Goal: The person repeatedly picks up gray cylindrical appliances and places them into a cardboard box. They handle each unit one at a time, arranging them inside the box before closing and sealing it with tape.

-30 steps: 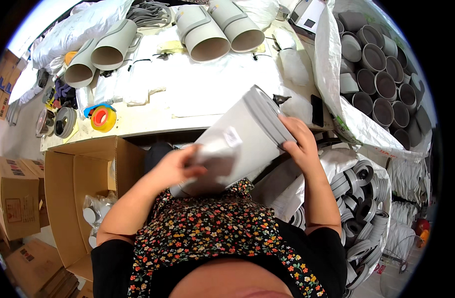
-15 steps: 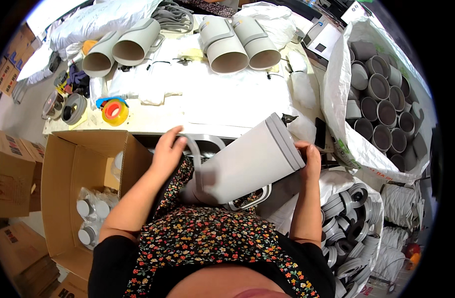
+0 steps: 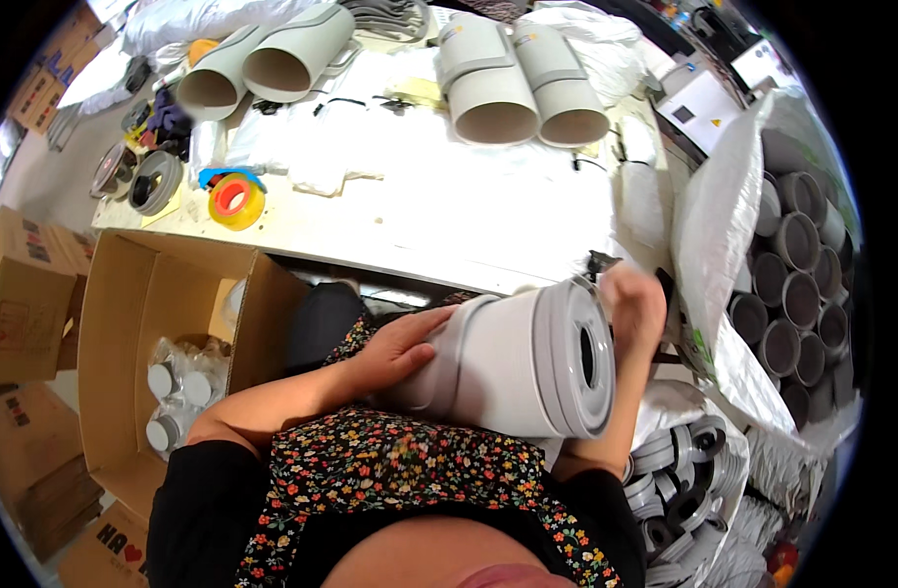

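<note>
A large light-grey tumbler (image 3: pixel 503 367) lies tilted across my lap, its lidded end toward my right. My left hand (image 3: pixel 405 345) is wrapped over its side, by a grey band round the body. On the end sits a grey lid (image 3: pixel 594 392) with a dark oval opening. My right hand (image 3: pixel 633 304) is raised just beyond the lid, close to the table edge. It is smeared by motion, so its fingers and anything in them are unclear. The tumbler's base is partly hidden by my left arm and apron.
Several open grey tumblers (image 3: pixel 483 73) lie along the back of the white table (image 3: pixel 410 230). Yellow tape (image 3: pixel 248 211) sits at its left. A cardboard box (image 3: pixel 125 323) with plastic-wrapped jars stands left. On the right are a white sack (image 3: pixel 719 196) of grey cups and a bag of grey lids (image 3: pixel 670 456).
The tumbler has swung so its lid shows its top. My left hand has moved from near the handle onto the body. My right hand has come off the lid's rim.
</note>
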A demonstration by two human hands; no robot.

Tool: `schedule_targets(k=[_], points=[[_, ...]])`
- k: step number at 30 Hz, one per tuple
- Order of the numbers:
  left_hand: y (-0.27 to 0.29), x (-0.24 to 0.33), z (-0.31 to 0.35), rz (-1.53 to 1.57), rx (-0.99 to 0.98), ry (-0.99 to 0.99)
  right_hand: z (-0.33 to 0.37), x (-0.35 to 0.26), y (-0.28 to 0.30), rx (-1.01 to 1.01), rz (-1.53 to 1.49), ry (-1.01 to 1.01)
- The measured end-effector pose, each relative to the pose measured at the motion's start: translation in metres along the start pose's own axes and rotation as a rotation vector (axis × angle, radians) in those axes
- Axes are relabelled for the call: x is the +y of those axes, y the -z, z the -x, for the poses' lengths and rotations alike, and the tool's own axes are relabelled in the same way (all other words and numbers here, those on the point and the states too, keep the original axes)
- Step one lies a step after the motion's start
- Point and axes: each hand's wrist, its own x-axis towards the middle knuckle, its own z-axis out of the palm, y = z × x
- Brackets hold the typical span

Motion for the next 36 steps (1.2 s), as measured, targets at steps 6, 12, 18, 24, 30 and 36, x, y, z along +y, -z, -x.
schedule_targets(k=[6,12,18,24,30,36], points=[[0.000,-0.008,-0.005,0.013,-0.010,0.008,-0.076,0.200,-0.061,0.007,0.761,0.206],[0.004,-0.003,0.008,0.093,0.101,0.072,-0.070,0.153,-0.073,0.002,0.167,-0.310],[0.023,0.012,-0.037,0.131,-0.179,0.150,-0.015,0.074,-0.070,0.039,-0.235,-0.416],[0.010,-0.001,-0.112,0.058,0.350,0.129,-0.022,0.063,-0.095,-0.108,0.466,-0.108],[0.007,0.032,-0.117,0.122,0.295,0.130,0.018,0.033,-0.058,0.277,0.545,0.104],[0.018,0.072,-0.090,0.343,0.370,-0.059,0.034,0.005,-0.018,0.056,0.578,0.225]])
